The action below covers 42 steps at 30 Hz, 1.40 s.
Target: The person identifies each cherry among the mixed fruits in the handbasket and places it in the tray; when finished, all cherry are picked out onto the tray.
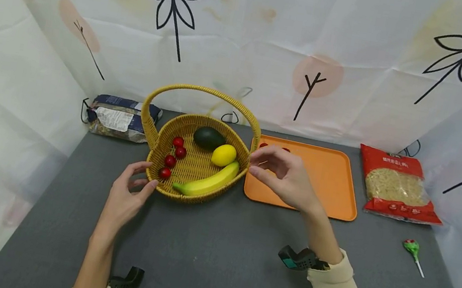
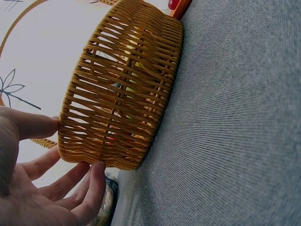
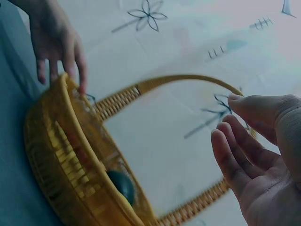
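A wicker basket (image 1: 157, 147) with a tall handle (image 1: 207, 91) stands on the grey table. Inside lie a banana (image 1: 208, 183), a lemon (image 1: 224, 155), an avocado (image 1: 209, 138) and several cherries (image 1: 172, 157). My left hand (image 1: 146, 177) is open, its fingertips (image 2: 96, 169) touching the basket's (image 2: 122, 94) near left wall. My right hand (image 1: 257, 164) hovers just right of the basket, over the orange tray's left edge; its fingers (image 3: 235, 155) are relaxed and hold nothing. The basket's (image 3: 61, 155) handle passes close by them.
An orange tray (image 1: 326, 180) lies right of the basket, with red cherries (image 1: 264, 145) at its far left corner. A red pasta bag (image 1: 398, 185) and a lollipop (image 1: 414, 249) lie at the right. A blue bag (image 1: 118, 116) lies at the back left. Cloth walls surround the table.
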Each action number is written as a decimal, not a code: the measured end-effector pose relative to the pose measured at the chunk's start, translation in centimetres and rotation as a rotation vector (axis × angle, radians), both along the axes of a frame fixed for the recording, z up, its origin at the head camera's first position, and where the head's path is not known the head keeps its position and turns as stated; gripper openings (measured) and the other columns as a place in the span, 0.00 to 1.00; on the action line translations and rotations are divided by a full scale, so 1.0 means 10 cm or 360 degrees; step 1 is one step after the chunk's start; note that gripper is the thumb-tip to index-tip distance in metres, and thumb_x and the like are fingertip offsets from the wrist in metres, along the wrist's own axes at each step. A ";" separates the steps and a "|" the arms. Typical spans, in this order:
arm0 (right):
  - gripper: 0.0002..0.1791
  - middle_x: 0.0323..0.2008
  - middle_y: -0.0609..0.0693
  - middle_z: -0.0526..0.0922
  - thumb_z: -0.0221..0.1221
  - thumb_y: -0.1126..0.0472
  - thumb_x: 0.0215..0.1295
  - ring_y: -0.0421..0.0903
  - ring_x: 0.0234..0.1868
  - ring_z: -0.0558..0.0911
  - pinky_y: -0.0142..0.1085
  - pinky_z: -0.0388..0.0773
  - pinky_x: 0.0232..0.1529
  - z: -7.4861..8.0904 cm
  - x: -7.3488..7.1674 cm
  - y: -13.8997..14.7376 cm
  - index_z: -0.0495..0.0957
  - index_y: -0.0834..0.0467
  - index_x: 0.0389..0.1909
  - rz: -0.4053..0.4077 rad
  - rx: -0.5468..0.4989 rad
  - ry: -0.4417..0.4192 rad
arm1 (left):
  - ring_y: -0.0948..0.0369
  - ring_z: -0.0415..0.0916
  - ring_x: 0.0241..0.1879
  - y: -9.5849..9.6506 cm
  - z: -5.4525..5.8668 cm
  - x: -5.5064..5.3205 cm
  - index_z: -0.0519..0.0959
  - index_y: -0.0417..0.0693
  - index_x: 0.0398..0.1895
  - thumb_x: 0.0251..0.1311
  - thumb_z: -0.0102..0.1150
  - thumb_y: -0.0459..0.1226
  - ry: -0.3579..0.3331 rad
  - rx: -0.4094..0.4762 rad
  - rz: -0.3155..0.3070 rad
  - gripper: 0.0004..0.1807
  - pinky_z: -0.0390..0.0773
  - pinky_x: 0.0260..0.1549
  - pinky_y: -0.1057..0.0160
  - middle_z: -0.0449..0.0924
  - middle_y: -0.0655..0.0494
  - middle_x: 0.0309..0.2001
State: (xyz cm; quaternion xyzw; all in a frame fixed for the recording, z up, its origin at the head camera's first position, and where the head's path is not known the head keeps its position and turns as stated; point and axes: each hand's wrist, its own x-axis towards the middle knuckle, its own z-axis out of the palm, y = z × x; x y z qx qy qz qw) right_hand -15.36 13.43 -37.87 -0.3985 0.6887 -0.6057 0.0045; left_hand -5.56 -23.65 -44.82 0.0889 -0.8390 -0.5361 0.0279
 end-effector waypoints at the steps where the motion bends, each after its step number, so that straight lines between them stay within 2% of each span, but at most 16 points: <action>1: 0.16 0.50 0.56 0.87 0.66 0.77 0.69 0.39 0.50 0.87 0.32 0.87 0.55 0.00 0.01 -0.08 0.81 0.70 0.55 0.0035 0.0008 0.0015 | 0.41 0.81 0.66 0.00 0.00 0.00 0.69 0.50 0.79 0.79 0.63 0.42 0.0002 -0.0003 0.0000 0.30 0.79 0.47 0.77 0.70 0.41 0.76; 6: 0.16 0.52 0.62 0.86 0.67 0.74 0.71 0.46 0.52 0.88 0.36 0.87 0.58 -0.03 -0.03 -0.49 0.81 0.68 0.58 0.0151 0.0147 -0.0064 | 0.42 0.82 0.66 -0.01 -0.01 -0.01 0.69 0.51 0.79 0.79 0.63 0.43 0.0005 -0.0023 0.0005 0.30 0.80 0.49 0.75 0.71 0.42 0.76; 12: 0.15 0.56 0.58 0.86 0.67 0.66 0.75 0.51 0.57 0.87 0.48 0.86 0.63 -0.16 -0.26 -0.97 0.82 0.63 0.59 0.0187 0.0356 -0.0237 | 0.41 0.82 0.66 0.00 -0.01 -0.02 0.69 0.50 0.79 0.79 0.63 0.43 0.0007 -0.0025 0.0001 0.30 0.80 0.48 0.76 0.71 0.41 0.76; 15: 0.15 0.57 0.59 0.86 0.67 0.64 0.75 0.52 0.56 0.88 0.47 0.87 0.63 -0.24 -0.39 -1.17 0.83 0.63 0.59 0.0213 0.0447 -0.0235 | 0.41 0.81 0.66 0.00 -0.01 -0.02 0.69 0.50 0.79 0.79 0.63 0.42 0.0011 -0.0019 -0.0003 0.30 0.80 0.48 0.76 0.70 0.41 0.76; 18: 0.17 0.59 0.62 0.86 0.67 0.63 0.76 0.55 0.57 0.88 0.42 0.86 0.63 -0.31 -0.52 -1.35 0.82 0.65 0.61 0.0216 0.0553 -0.0255 | 0.40 0.81 0.66 0.00 -0.01 -0.03 0.69 0.49 0.79 0.79 0.63 0.42 0.0020 -0.0016 -0.0005 0.30 0.79 0.48 0.76 0.70 0.41 0.76; 23: 0.19 0.62 0.62 0.85 0.66 0.62 0.77 0.58 0.63 0.86 0.41 0.84 0.66 -0.43 -0.66 -1.57 0.82 0.65 0.63 0.0138 0.0713 -0.0319 | 0.40 0.82 0.65 0.00 -0.02 -0.03 0.69 0.49 0.79 0.79 0.63 0.42 0.0030 -0.0026 -0.0001 0.30 0.80 0.48 0.75 0.70 0.40 0.76; 32: 0.18 0.61 0.59 0.87 0.67 0.64 0.76 0.56 0.67 0.85 0.45 0.81 0.71 -0.57 -0.75 -1.80 0.82 0.64 0.63 0.0057 0.0845 -0.0321 | 0.40 0.82 0.65 0.00 -0.03 -0.02 0.69 0.49 0.79 0.78 0.63 0.41 0.0046 -0.0027 -0.0004 0.30 0.81 0.48 0.74 0.71 0.40 0.76; 38: 0.17 0.61 0.56 0.87 0.67 0.64 0.76 0.54 0.64 0.84 0.44 0.80 0.69 -0.62 -0.75 -1.89 0.83 0.62 0.62 0.0013 0.0940 -0.0324 | 0.40 0.82 0.66 0.00 -0.02 -0.01 0.69 0.50 0.79 0.78 0.63 0.43 0.0032 -0.0033 -0.0010 0.30 0.81 0.49 0.74 0.70 0.40 0.76; 42: 0.17 0.61 0.55 0.87 0.67 0.66 0.76 0.53 0.67 0.84 0.45 0.80 0.71 -0.65 -0.74 -1.92 0.83 0.60 0.62 -0.0015 0.0965 -0.0365 | 0.40 0.81 0.66 -0.01 -0.02 -0.01 0.68 0.49 0.80 0.79 0.63 0.43 0.0024 -0.0029 -0.0011 0.31 0.80 0.48 0.75 0.70 0.40 0.77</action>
